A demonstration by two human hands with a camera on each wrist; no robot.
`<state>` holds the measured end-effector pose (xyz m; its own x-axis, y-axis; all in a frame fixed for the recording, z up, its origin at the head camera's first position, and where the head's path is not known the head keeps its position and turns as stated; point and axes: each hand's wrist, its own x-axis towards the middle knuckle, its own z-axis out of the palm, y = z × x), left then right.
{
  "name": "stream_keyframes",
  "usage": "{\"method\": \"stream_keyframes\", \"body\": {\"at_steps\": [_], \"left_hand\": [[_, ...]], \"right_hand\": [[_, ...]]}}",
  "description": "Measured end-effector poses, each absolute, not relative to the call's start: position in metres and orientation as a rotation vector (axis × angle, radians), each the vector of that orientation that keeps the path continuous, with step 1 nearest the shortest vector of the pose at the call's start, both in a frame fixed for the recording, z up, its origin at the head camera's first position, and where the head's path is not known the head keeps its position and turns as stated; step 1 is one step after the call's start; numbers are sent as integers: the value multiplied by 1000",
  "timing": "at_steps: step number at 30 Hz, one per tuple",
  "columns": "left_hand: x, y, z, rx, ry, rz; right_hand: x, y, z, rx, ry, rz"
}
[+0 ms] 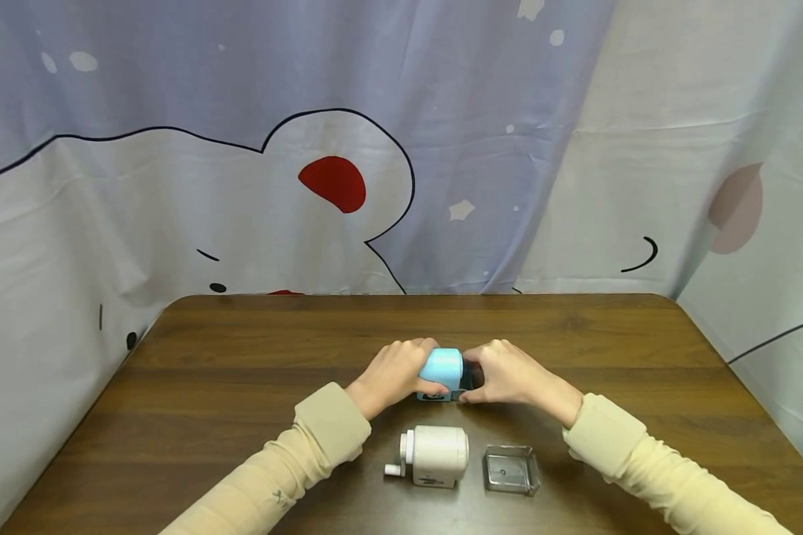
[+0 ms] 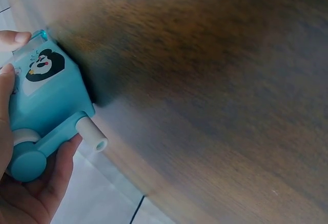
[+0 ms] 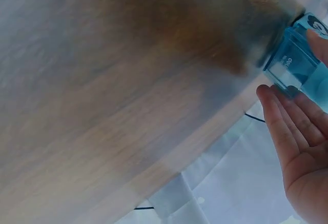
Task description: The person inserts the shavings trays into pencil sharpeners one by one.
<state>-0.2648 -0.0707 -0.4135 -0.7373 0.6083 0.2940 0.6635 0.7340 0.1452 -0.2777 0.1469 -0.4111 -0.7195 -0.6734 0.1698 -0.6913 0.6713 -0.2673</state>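
Observation:
A light blue hand-crank pencil sharpener (image 1: 442, 368) with a cartoon print stands on the wooden table. My left hand (image 1: 393, 371) grips its body from the left; the crank (image 2: 61, 134) shows in the left wrist view, beside the palm. At the sharpener's other end, my right hand (image 1: 511, 374) holds a see-through blue shavings drawer (image 3: 294, 60) between thumb and fingers. The drawer sits against the body; how far in it is, I cannot tell. Nearer the front lies a white crank pencil sharpener (image 1: 439, 455), with a clear drawer (image 1: 511, 469) apart on its right.
The brown wooden table (image 1: 254, 349) extends on both sides of the hands. Behind it hangs a printed curtain (image 1: 482, 148), which also covers the left and right sides.

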Motion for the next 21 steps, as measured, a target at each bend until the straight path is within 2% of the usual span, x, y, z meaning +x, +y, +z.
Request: {"method": "stream_keyframes", "body": {"at_steps": [21], "left_hand": [[-265,-71,-414,-997,-2723,-369]], "right_hand": [[-280,151,-416,1138,-2901,649]]}}
